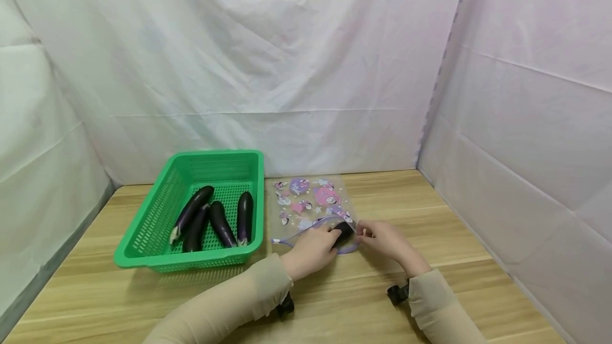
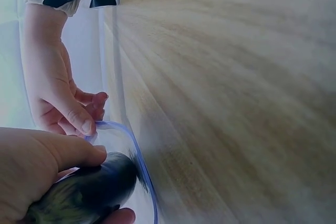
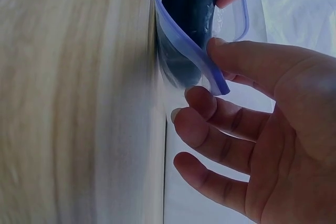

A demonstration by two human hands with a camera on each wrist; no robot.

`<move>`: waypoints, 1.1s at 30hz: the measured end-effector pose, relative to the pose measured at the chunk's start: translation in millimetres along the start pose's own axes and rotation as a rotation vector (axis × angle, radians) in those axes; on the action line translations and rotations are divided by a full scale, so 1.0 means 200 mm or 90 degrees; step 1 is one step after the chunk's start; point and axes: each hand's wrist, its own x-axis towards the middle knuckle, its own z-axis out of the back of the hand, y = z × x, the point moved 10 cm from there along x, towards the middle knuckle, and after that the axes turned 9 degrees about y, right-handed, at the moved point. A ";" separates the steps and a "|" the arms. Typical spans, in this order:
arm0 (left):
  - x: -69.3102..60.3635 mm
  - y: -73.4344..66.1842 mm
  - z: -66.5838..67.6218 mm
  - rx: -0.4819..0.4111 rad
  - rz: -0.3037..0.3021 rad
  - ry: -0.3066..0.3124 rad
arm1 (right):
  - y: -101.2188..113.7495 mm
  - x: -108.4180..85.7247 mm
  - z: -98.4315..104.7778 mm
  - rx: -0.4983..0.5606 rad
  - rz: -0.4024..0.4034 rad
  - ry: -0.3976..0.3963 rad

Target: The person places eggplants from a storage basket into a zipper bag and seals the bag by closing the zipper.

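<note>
A clear zip bag printed with cartoon figures lies flat on the table, its purple-edged mouth toward me and spread apart. My left hand grips a dark eggplant by its stem end, and the eggplant's far end is within the bag's mouth. In the right wrist view the eggplant shows behind the bag's purple zip edge. With thumb and finger, my right hand pinches the right corner of that edge; its other fingers are loosely bent.
Left of the bag stands a green plastic basket with several eggplants in it. A white zip slider sits at the left end of the bag's mouth. White cloth walls enclose the wooden table at the back and sides.
</note>
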 end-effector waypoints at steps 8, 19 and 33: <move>-0.03 -0.06 -0.04 -0.041 -0.025 0.049 | 0.00 0.00 -0.01 -0.007 0.013 0.006; -0.06 -0.15 -0.01 -0.086 -0.078 0.083 | -0.01 0.01 -0.01 0.007 0.009 0.010; -0.07 -0.20 -0.04 -0.089 -0.059 0.115 | -0.01 0.01 -0.01 0.005 0.013 0.016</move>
